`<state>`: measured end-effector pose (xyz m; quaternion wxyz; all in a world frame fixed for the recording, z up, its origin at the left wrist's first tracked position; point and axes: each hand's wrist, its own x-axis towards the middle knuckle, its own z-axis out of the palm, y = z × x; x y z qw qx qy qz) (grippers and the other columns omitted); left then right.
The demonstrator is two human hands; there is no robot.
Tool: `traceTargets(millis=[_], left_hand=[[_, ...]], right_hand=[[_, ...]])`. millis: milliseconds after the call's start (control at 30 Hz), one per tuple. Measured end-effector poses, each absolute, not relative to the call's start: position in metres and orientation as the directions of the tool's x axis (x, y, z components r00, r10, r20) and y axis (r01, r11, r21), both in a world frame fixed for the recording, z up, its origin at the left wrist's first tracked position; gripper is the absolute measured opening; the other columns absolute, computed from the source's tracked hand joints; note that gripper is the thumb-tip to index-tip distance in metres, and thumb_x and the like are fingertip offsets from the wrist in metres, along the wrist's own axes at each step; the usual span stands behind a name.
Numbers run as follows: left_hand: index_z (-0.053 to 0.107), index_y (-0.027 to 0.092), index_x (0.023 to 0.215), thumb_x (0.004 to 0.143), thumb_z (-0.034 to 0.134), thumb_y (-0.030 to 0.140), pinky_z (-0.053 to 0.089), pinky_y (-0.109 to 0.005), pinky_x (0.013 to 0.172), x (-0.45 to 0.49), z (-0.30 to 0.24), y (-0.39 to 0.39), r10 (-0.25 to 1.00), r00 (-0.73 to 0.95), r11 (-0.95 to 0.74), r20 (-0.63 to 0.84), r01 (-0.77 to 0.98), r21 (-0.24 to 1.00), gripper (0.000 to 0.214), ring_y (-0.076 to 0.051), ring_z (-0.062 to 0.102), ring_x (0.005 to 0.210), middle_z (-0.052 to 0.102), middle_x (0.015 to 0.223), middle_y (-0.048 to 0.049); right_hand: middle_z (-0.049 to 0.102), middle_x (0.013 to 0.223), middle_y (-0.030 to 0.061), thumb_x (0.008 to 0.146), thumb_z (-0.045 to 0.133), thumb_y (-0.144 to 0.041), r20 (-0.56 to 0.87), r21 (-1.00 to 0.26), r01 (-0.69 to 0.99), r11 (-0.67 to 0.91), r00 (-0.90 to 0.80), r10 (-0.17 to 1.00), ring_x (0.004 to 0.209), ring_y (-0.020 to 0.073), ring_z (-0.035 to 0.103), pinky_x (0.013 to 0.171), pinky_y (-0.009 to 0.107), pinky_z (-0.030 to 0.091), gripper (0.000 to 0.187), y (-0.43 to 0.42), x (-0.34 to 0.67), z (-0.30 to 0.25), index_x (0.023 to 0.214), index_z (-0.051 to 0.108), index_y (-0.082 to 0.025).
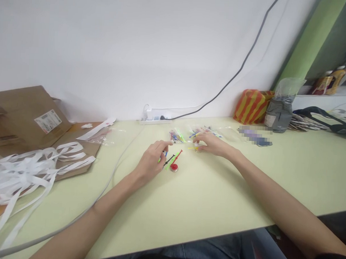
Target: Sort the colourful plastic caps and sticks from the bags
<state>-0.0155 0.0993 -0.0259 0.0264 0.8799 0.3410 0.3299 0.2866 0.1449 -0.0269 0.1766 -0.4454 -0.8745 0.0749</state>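
My left hand (152,160) is curled, its fingers closed around small plastic pieces; bits of blue and green show at the fingertips. Just to its right lie a black plastic stick (169,160), a red plastic stick (177,156) and a round red piece (174,167) with a pale rim. Over on the right, my right hand (211,143) pinches a small yellow plastic piece (193,148) close to the table. Beyond both hands spread clear bags with several coloured plastic sticks (177,136); my right fingers partly cover one pile.
A power strip (154,121) sits against the wall, with a dark cable rising right. White strapping (24,172) and a cardboard box (33,112) occupy the left. A phone (262,141), a striped bag (250,106) and a grey pouch (278,113) stand right.
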Motion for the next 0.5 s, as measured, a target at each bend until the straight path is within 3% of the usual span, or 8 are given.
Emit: traceTargets(millis=[267,500], left_hand=[[0.053,0.021,0.124,0.085,0.037,0.002,0.046,-0.035,0.087,-0.0156,-0.0255,0.0992,0.624,0.554,-0.763,0.552,0.584,0.277,0.046,-0.018,0.057,0.091,0.060,0.097,-0.0044],[0.055,0.020,0.117,0.085,0.036,0.001,0.044,-0.035,0.085,-0.0146,-0.0239,0.0992,0.616,0.582,-0.772,0.531,0.579,0.262,0.041,-0.019,0.056,0.091,0.060,0.097,-0.0049]], right_hand=[[0.070,0.119,0.0070,0.085,0.066,-0.024,0.252,-0.306,0.728,0.613,-0.559,0.790,0.116,0.0269,0.057,0.103,0.043,0.034,0.026,0.1444,0.2897,-0.0255,0.110,0.069,-0.023],[0.069,0.111,0.0094,0.089,0.065,-0.026,0.350,-0.231,0.726,0.647,-0.559,0.752,0.111,0.0282,0.054,0.094,0.042,0.038,0.023,0.1392,0.2806,-0.0190,0.111,0.070,-0.023]])
